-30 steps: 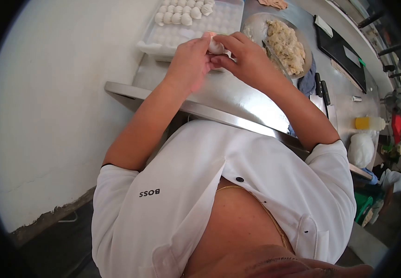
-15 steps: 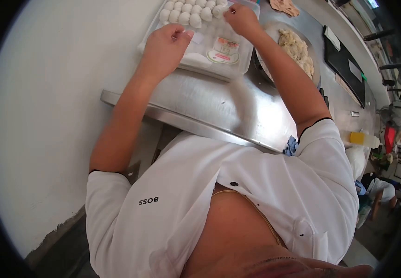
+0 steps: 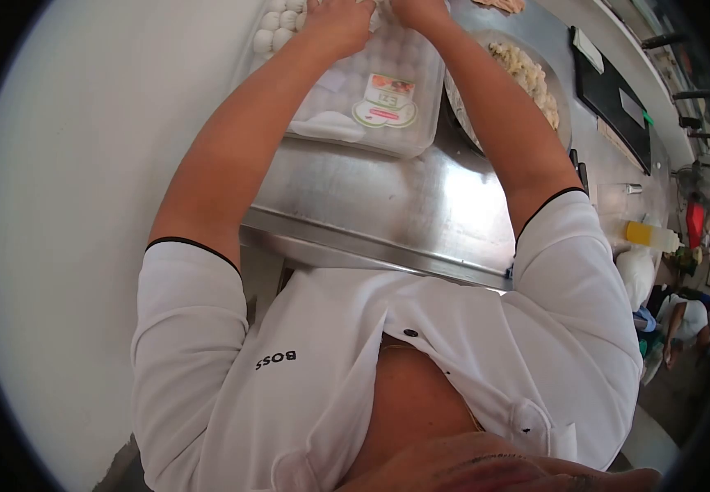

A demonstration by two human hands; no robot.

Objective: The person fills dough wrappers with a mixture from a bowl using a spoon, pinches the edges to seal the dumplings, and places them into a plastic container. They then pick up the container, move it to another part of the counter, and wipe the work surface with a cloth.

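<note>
A clear plastic tray (image 3: 429, 135) holds rows of round white balls (image 3: 263, 41) that look like dough. Over these balls is my left hand (image 3: 340, 26), its fingers curled down and partly cut off by the top edge. Close to its right, my right hand (image 3: 418, 11) bends inward at the tray's far side, fingers closed together. White material shows between the two hands, but what either one grips is hidden. A printed label (image 3: 385, 101) lies at the tray's near end, where more rounded shapes show faintly through the plastic.
Right of the tray stands a round metal bowl (image 3: 564, 111) of pale, lumpy filling (image 3: 527, 74). Beyond are a black board (image 3: 609, 107) and a yellow squeeze bottle (image 3: 650, 236). A white wall (image 3: 109, 164) borders the steel table (image 3: 371, 193) at left. Another person (image 3: 683, 320) is far right.
Both hands have moved up toward the far end of the tray, and my left hand has shifted right, closer to my right hand. The view has tilted slightly.
</note>
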